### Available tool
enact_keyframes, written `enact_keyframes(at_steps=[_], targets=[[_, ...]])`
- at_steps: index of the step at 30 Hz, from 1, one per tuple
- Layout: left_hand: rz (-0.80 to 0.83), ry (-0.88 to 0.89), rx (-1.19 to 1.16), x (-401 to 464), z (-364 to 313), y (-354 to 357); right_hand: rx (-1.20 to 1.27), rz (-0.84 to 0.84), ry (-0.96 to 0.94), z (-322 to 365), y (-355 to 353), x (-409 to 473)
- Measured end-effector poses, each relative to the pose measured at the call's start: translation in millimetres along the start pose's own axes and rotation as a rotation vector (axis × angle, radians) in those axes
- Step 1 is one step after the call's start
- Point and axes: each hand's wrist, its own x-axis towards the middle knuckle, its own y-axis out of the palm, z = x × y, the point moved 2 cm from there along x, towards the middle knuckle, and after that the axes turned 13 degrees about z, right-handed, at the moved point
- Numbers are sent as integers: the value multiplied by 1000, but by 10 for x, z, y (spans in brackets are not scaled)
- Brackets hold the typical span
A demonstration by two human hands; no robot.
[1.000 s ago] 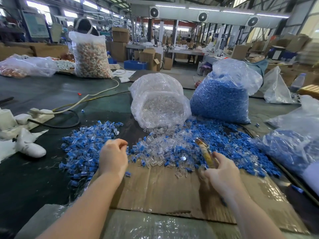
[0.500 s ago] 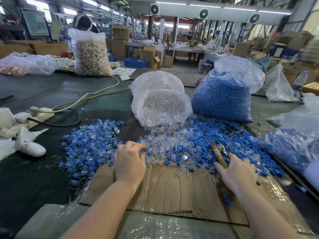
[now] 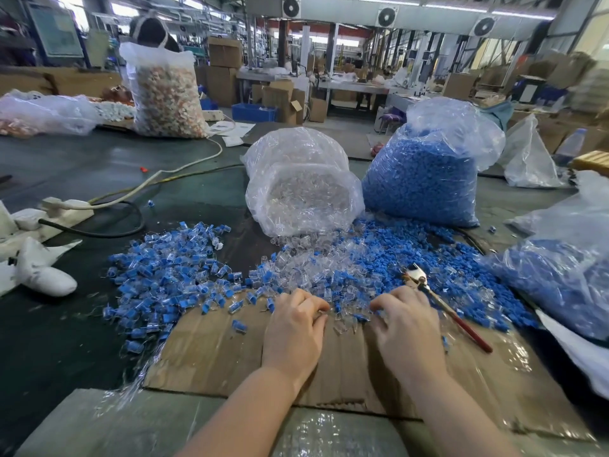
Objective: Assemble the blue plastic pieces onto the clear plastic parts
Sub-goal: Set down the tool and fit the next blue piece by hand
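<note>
Curled fingers of the left hand (image 3: 296, 328) and right hand (image 3: 400, 319) pick through mixed small clear plastic parts (image 3: 298, 270) and blue plastic pieces (image 3: 438, 258); what is held cannot be told. Pieces could be scattered toward 6 o'clock off the brown cardboard sheet (image 3: 211, 354).

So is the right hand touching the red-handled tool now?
Apart. The head view shows the right hand on the loose pieces, with cardboard visible between it and the red-handled tool.

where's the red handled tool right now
In the head view the red-handled tool lies on the right, just beside the right hand, its metal tip in the loose blue pieces and its handle over the cardboard sheet.
</note>
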Motion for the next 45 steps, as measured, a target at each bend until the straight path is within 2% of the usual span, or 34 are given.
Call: enact_keyframes(at_steps=[4,8,20,38,45], targets=[[120,146,37,-36,-39,17,-2,57,30,95,146,12],[227,160,46,-12,-34,46,16,18,67,128,205,17],[187,190,-31,-51,-54,9,20,-124,100,145,278,-69],[169,116,-101,-74,-77,-55,-63,-97,72,167,296,-82],[183,74,-114,-67,-72,-53,-110,-8,71,151,311,-67]])
